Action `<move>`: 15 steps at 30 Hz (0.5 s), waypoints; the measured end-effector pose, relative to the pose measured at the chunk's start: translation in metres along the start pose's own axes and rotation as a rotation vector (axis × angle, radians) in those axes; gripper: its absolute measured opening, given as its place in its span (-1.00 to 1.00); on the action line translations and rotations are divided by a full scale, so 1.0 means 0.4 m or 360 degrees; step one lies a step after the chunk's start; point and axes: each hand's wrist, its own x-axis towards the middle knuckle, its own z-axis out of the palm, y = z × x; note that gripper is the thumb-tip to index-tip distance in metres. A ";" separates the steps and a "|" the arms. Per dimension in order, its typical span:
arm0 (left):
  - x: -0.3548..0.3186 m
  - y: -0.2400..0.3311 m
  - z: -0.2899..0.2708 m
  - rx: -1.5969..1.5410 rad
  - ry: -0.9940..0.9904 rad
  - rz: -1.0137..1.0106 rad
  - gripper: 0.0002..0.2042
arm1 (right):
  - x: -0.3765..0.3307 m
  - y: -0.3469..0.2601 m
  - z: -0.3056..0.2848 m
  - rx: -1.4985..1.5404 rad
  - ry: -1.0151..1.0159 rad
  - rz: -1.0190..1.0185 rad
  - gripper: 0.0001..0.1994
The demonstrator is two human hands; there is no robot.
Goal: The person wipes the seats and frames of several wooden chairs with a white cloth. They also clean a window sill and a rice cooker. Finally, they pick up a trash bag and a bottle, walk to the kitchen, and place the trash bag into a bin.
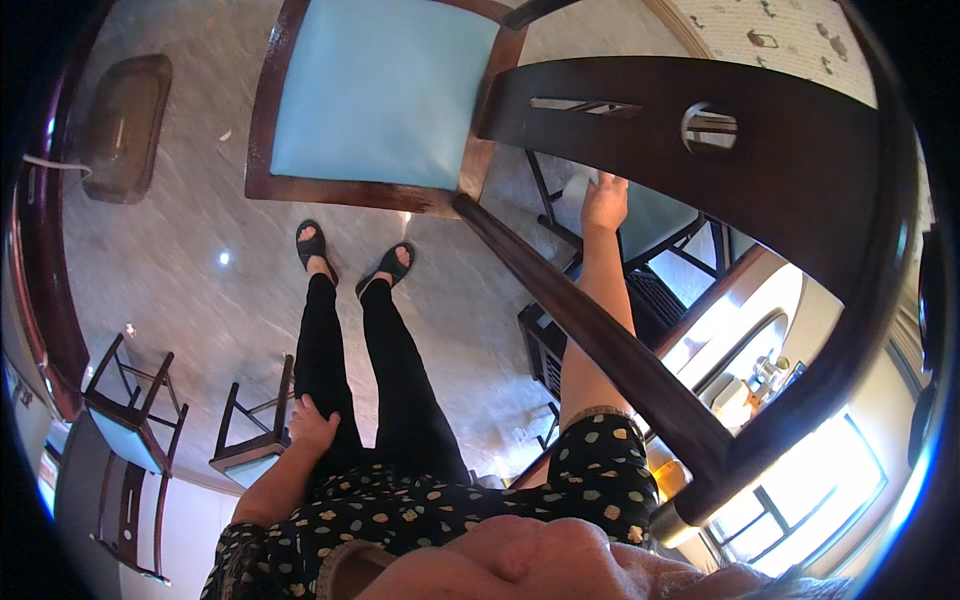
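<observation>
A dark wooden chair with a light blue seat looms large before me, its wide back panel stretching to the right. My right hand reaches past the chair's side post to the lower edge of that panel. Its fingers are closed and partly hidden there, with a white cloth showing beside them. Against my left thigh rests my left hand, fingers apart and holding nothing.
Two more chairs stand at the lower left, one with a pale blue seat. A brown tray-like object lies on the grey marbled floor at the far left. Right of me is a dark slatted crate, near a bright window.
</observation>
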 end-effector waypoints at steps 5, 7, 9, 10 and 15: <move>0.046 -0.036 0.037 -0.0011 0.0088 0.0014 -0.20 | 0.030 0.027 0.123 0.0090 -0.0354 0.0283 -0.46; 0.035 -0.027 0.031 -0.0002 0.0101 0.0005 -0.22 | -0.052 0.033 0.091 0.0127 -0.0133 0.0315 -0.46; 0.042 -0.013 0.016 -0.0030 0.0054 0.0017 -0.25 | -0.113 0.063 0.072 0.0028 -0.0172 0.0724 -0.46; 0.051 -0.008 0.010 -0.0050 0.0040 0.0013 -0.27 | -0.140 0.077 0.076 -0.0022 -0.0202 0.0939 -0.47; 0.053 -0.022 0.047 -0.0119 0.0141 0.0036 -0.30 | -0.218 0.067 -0.022 -0.0063 -0.0455 0.1452 -0.49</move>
